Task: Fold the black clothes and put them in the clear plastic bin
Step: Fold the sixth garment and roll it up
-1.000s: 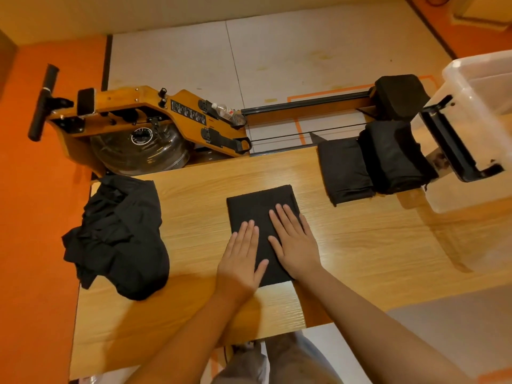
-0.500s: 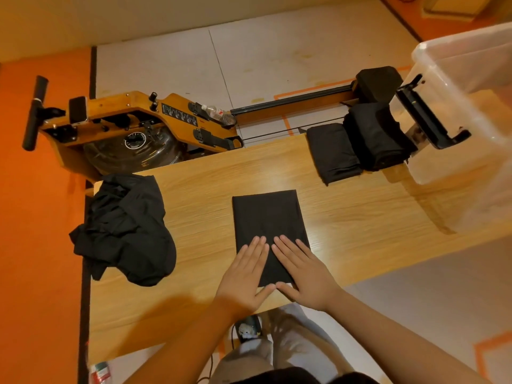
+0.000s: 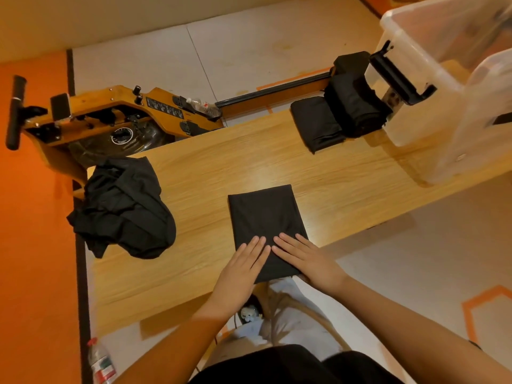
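Note:
A black garment folded into a flat rectangle [image 3: 264, 217] lies in the middle of the wooden table [image 3: 210, 178]. My left hand [image 3: 242, 268] and my right hand [image 3: 307, 261] press flat on its near end, fingers straight and side by side. A crumpled heap of black clothes [image 3: 122, 206] sits at the table's left end. Two folded black pieces [image 3: 338, 115] lie at the far right, against the clear plastic bin [image 3: 432, 59], which stands on the table's right end.
A wooden rowing machine [image 3: 116, 112] stands on the floor beyond the table's far edge. A plastic bottle [image 3: 101, 363] stands on the floor at the lower left. A second clear container [image 3: 482, 117] overlaps the bin at the right edge.
Both hands slid from the middle of the folded garment back to its near end, staying flat. The view shifted, so the table and bin now sit higher and further right.

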